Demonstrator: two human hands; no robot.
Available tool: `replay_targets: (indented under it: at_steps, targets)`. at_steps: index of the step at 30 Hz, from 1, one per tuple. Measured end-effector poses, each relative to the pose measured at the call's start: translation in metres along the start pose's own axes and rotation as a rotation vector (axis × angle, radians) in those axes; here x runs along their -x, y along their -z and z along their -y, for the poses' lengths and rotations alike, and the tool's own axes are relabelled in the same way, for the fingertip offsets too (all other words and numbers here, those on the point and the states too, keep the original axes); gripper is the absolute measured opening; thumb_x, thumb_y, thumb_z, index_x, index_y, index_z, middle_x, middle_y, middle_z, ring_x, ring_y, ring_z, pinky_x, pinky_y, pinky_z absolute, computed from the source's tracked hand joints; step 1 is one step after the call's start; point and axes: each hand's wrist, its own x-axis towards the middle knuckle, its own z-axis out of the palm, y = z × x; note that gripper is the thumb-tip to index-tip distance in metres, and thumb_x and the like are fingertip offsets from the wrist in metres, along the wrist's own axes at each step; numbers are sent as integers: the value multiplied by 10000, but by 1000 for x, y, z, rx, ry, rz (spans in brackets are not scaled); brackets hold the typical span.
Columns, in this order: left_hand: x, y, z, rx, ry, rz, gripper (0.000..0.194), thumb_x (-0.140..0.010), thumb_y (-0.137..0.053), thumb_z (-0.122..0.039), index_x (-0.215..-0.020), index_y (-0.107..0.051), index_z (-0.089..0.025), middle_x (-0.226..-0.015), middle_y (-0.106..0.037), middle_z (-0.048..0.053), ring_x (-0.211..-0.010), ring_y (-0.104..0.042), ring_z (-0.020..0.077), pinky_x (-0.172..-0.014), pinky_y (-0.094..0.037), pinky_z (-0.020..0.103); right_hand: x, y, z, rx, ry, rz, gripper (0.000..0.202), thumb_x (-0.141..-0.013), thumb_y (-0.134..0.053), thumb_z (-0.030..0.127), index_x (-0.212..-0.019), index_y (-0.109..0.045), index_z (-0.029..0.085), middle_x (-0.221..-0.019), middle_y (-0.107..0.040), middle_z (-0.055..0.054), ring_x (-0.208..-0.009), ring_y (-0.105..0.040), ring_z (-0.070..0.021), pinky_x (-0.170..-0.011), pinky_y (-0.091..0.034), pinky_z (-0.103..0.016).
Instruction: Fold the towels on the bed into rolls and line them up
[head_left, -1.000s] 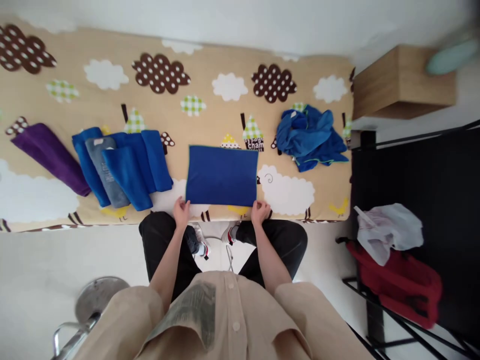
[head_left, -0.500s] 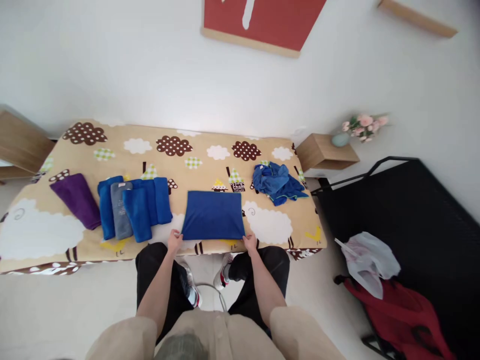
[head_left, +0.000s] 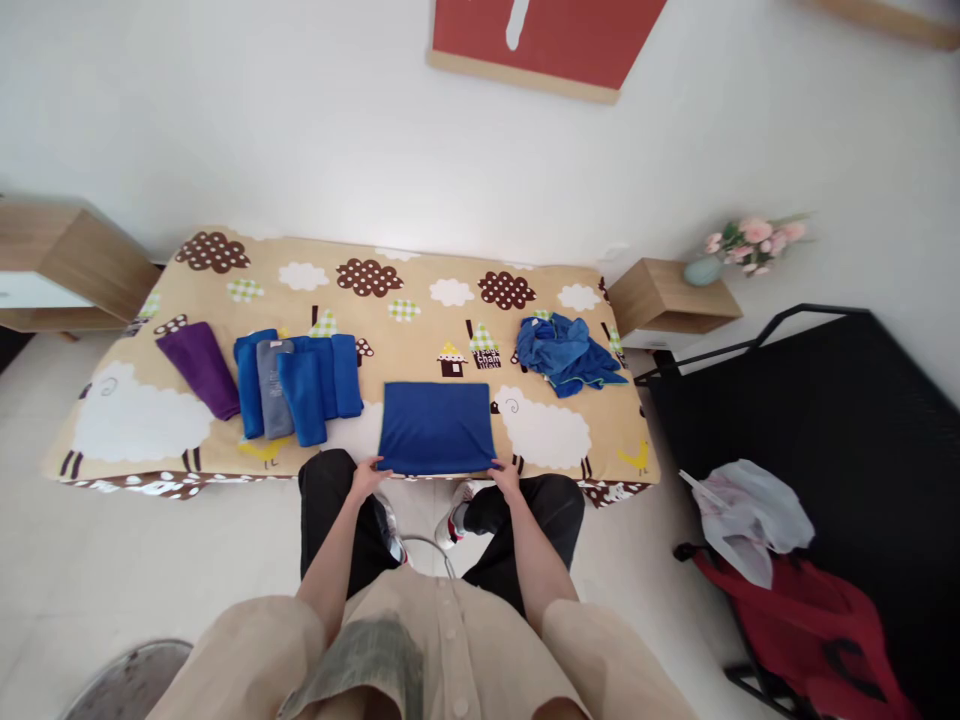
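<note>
A blue towel lies spread as a flat rectangle on the bed, its near edge along the bed's front edge. My left hand pinches its near left corner. At the near right corner, the fingers of my right hand are closed on the same towel. To the left lie folded towels: a purple one, a grey one and several blue ones, side by side and partly overlapping. A crumpled heap of blue towels sits on the right.
The bed wears a beige sheet printed with sheep and clouds. Wooden nightstands flank it. On the right, a black frame bed carries a white plastic bag and a red backpack. A flower vase stands on the right nightstand.
My view has shifted, so the scene sits a little to the right and more floor shows. Both hands stay at the towel's near corners, and its near edge now curves slightly.
</note>
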Motion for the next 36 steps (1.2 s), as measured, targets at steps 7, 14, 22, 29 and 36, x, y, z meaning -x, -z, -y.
replay_targets:
  at_steps: [7, 14, 22, 29, 36]
  targets:
    - [-9, -3, 2, 2, -92, -84, 293, -682, -616, -123, -922, -779, -166, -954, -744, 81, -999, -735, 268, -1025, -569, 392, -13, -5, -9, -26, -49, -12, 126, -604, -630, 157, -682, -723, 191, -747, -718, -54, -830, -687, -268, -935, -554, -402]
    - [-19, -6, -4, 66, -148, -107, 201, -786, -590, -200, -896, -758, -180, -1270, -721, 121, -1220, -676, 263, -1028, -570, 357, -30, -17, -7, -82, 28, -63, 171, -699, -655, 242, -796, -766, 156, -1169, -742, -160, -1139, -678, -295, -1082, -493, -453]
    - [-27, -8, -2, 48, -80, -101, 212, -864, -589, -296, -944, -730, -159, -968, -780, 100, -929, -747, 274, -923, -580, 369, -38, -26, -17, -97, -16, 2, 255, -780, -621, 292, -927, -759, 135, -981, -793, -139, -892, -719, -261, -901, -551, -384]
    - [-36, -8, 6, -18, -38, -180, 230, -889, -540, -307, -927, -707, -154, -954, -771, 138, -979, -736, 308, -951, -551, 393, -36, -28, -33, -17, -94, 5, 241, -766, -694, 330, -901, -755, 140, -952, -780, -140, -897, -671, -265, -907, -516, -373]
    - [-47, -7, 8, -60, -44, -184, 235, -872, -562, -322, -914, -726, -158, -821, -748, 94, -849, -728, 285, -901, -557, 384, -40, -37, -38, 1, -176, -20, 308, -782, -714, 395, -925, -775, 129, -915, -765, -162, -890, -685, -303, -882, -528, -403]
